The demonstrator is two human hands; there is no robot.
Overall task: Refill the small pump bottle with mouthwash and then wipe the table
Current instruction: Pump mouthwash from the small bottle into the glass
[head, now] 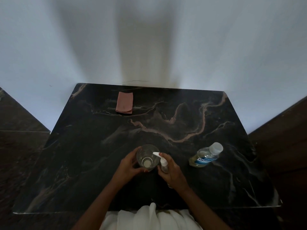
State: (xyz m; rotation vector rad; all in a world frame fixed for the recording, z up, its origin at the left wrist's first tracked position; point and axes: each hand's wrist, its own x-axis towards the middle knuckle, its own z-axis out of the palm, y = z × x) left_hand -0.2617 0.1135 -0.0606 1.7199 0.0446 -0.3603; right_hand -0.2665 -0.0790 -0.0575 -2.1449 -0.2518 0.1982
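Observation:
My left hand (127, 165) grips a clear drinking glass (147, 157) near the table's front middle. Right beside it my right hand (172, 171) holds the small clear pump bottle (163, 164), a finger resting on its white pump head. The white nozzle reaches over the rim of the glass. A little liquid shows at the bottom of the glass. The large mouthwash bottle (205, 155), with pale liquid, a blue label and a clear cap on, stands apart to the right. A folded pink cloth (124, 102) lies at the far left of the table.
The dark marble table (182, 117) stands against a pale wall. Dark floor lies on both sides. White fabric of my clothing (149, 218) shows at the front edge.

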